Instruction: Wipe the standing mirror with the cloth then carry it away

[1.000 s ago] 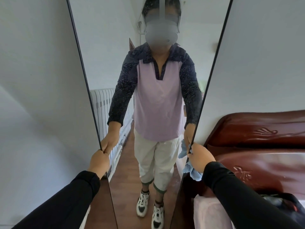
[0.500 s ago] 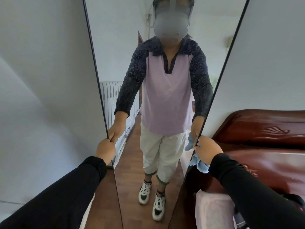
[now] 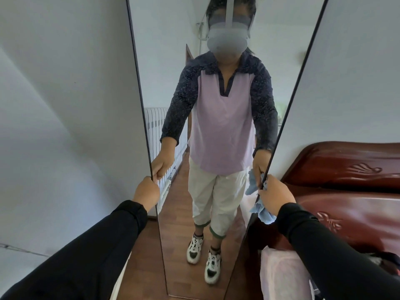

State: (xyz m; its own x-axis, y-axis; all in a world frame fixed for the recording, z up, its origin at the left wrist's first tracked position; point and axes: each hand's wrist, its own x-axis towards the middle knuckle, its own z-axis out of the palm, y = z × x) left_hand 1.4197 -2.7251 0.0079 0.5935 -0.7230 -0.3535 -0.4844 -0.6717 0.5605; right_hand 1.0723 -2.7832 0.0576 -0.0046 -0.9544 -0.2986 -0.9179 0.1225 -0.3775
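Observation:
The tall standing mirror (image 3: 164,61) with a thin black frame fills the middle of the view, upright against the white wall. My left hand (image 3: 146,192) grips its left edge at about waist height. My right hand (image 3: 275,194) grips the right edge at the same height, with the light blue cloth (image 3: 263,214) bunched in the same hand and hanging below it. The glass reflects a person in a lilac top and white trousers, with both arms stretched out to the frame.
A dark red carved wooden bed end (image 3: 350,182) stands close on the right, with pink bedding (image 3: 281,276) below it. White walls lie left and behind. Brown wooden floor (image 3: 142,278) shows beside the mirror's foot. A white radiator appears only in the reflection.
The mirror and both hands sit further right and slightly higher in view than a second ago. Both grips on the frame are unchanged, and the cloth stays in my right hand.

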